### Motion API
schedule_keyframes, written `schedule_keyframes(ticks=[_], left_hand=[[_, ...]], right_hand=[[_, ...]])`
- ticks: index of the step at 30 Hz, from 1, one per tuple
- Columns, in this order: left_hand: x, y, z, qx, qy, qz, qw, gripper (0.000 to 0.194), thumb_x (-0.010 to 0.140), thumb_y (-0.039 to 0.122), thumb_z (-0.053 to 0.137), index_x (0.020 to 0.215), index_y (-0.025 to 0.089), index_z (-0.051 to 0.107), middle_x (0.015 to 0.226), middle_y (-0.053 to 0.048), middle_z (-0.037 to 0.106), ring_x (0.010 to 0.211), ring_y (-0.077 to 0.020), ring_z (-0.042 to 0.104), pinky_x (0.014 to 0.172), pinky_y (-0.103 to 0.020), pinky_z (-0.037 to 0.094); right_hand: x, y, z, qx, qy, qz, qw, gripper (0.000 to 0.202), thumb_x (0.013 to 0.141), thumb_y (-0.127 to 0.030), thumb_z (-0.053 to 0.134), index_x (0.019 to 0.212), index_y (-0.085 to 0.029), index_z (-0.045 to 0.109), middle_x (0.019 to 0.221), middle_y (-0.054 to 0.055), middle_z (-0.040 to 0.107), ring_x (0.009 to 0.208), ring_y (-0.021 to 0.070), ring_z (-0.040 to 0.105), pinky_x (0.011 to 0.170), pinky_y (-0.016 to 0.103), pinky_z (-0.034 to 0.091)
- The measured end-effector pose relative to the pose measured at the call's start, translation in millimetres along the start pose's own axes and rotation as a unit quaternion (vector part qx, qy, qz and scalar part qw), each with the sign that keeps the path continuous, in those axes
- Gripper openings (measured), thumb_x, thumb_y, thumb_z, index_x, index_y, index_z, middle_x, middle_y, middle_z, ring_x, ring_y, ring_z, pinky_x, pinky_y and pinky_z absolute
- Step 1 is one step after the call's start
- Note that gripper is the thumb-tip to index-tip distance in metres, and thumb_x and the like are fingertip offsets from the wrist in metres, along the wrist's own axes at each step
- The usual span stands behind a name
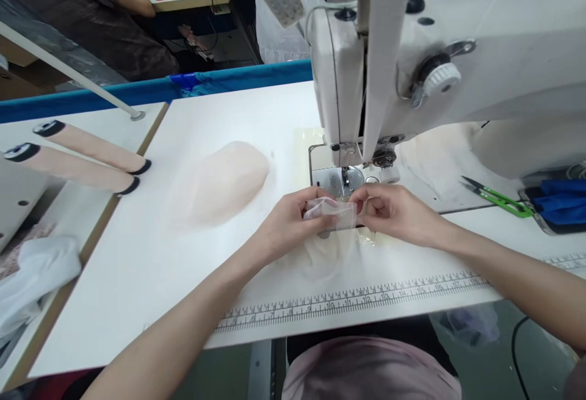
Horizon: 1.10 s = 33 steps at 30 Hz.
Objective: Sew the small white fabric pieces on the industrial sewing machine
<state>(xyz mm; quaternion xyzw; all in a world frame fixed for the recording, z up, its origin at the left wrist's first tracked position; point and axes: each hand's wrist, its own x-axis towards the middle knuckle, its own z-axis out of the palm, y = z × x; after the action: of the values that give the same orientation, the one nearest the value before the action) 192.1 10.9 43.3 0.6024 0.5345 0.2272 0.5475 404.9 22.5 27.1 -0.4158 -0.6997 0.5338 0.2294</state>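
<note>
Just in front of the sewing machine's (345,174) needle area, both my hands pinch a small piece of thin, sheer whitish fabric (341,215). My left hand (297,220) grips its left side between thumb and fingers, where the fabric is folded. At the right edge, the fingertips of my right hand (389,210) close on it. The lower part of the sheer cloth hangs toward the table and is hard to tell from the white surface. A pale pink fabric piece (233,183) lies flat on the table left of my hands.
Green thread snips (497,196) lie at the right, beside a phone-like dark object with blue cloth (563,201). Two pink thread cones (86,165) lie at the left, near white cloth (39,278). A printed ruler (357,298) runs along the front edge. Other people are beyond the table.
</note>
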Motion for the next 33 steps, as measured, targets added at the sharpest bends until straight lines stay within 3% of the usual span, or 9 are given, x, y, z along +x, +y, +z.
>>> schedule_keyframes(ticks=[5,9,14,21,25,30,33], left_hand=[[0,-2,3.2,0.005,0.027,0.018,0.999,0.019,0.075,0.033,0.068,0.084,0.017,0.063,0.063,0.003,0.057,0.056,-0.0103,0.053,0.053,-0.022,0.043],[-1,-2,6.2,0.023,0.028,0.032,0.999,0.018,0.078,0.035,0.065,0.078,0.017,0.062,0.061,0.004,0.052,0.056,-0.009,0.045,0.05,-0.021,0.035],[-1,-4,8.1,0.054,0.038,0.057,0.996,0.027,0.079,0.039,0.065,0.066,0.017,0.055,0.056,0.006,0.039,0.052,-0.0072,0.034,0.047,-0.021,0.027],[-1,-2,5.3,0.065,0.05,0.036,0.996,0.023,0.08,0.041,0.063,0.077,0.019,0.063,0.063,0.003,0.054,0.054,-0.0092,0.046,0.047,-0.02,0.034],[-2,-1,3.1,0.06,0.054,0.03,0.996,0.022,0.082,0.041,0.062,0.084,0.019,0.063,0.063,0.002,0.057,0.053,-0.0101,0.049,0.048,-0.021,0.038],[-1,-3,6.2,0.056,0.056,0.052,0.995,0.021,0.086,0.039,0.056,0.088,0.019,0.061,0.07,0.001,0.057,0.059,-0.011,0.05,0.052,-0.022,0.04],[-1,-4,9.4,0.075,0.068,0.065,0.993,0.022,0.083,0.041,0.061,0.088,0.019,0.061,0.076,0.001,0.061,0.064,-0.0119,0.052,0.056,-0.023,0.043]], right_hand=[[1,-2,9,0.098,-0.034,0.051,0.993,0.048,0.075,-0.032,0.073,0.117,-0.022,0.052,0.064,-0.006,0.061,0.053,0.013,0.061,0.051,0.026,0.047],[5,1,16,0.178,-0.028,0.023,0.983,0.033,0.078,-0.025,0.068,0.108,-0.02,0.055,0.075,-0.003,0.063,0.064,0.011,0.063,0.062,0.026,0.052],[6,1,17,0.09,0.01,-0.001,0.996,0.04,0.071,-0.029,0.076,0.104,-0.021,0.056,0.064,-0.008,0.053,0.058,0.0092,0.052,0.054,0.023,0.044],[7,7,7,0.073,0.046,-0.021,0.996,0.033,0.074,-0.017,0.065,0.106,-0.02,0.055,0.105,0.003,0.063,0.062,0.0067,0.057,0.053,0.022,0.047],[6,7,4,0.06,0.089,-0.029,0.994,0.008,0.076,-0.02,0.064,0.081,-0.018,0.058,0.103,0.003,0.066,0.063,0.0081,0.062,0.055,0.023,0.052],[6,8,7,0.106,0.101,-0.003,0.989,0.015,0.078,-0.029,0.067,0.073,-0.017,0.059,0.097,0.003,0.069,0.05,0.0057,0.059,0.047,0.023,0.054],[6,8,10,0.122,0.112,-0.006,0.986,0.017,0.077,-0.028,0.07,0.07,-0.017,0.059,0.096,0.002,0.069,0.053,0.0068,0.062,0.049,0.023,0.055]])
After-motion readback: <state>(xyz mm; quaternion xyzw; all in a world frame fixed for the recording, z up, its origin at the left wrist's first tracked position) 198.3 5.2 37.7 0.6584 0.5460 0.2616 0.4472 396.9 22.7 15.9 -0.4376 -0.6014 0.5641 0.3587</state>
